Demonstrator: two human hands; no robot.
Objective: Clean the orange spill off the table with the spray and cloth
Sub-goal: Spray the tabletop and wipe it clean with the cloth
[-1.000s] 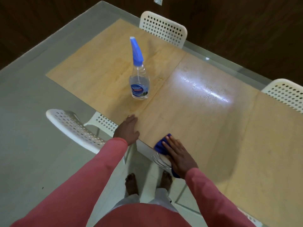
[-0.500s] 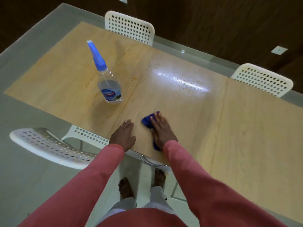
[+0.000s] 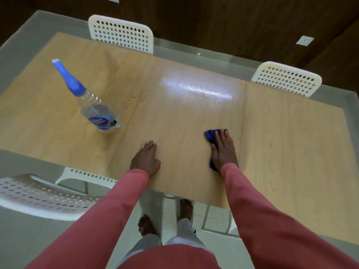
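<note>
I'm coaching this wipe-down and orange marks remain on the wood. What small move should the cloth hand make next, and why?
Probably slide the blue cloth under the right hand leftward toward the spray bottle: faint orange specks sit beside the bottle, away from the cloth. The left hand rests flat on the table, bracing.

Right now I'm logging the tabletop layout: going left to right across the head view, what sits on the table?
spray bottle → left hand resting flat on the table → blue cloth → right hand pressing on the cloth.
</note>
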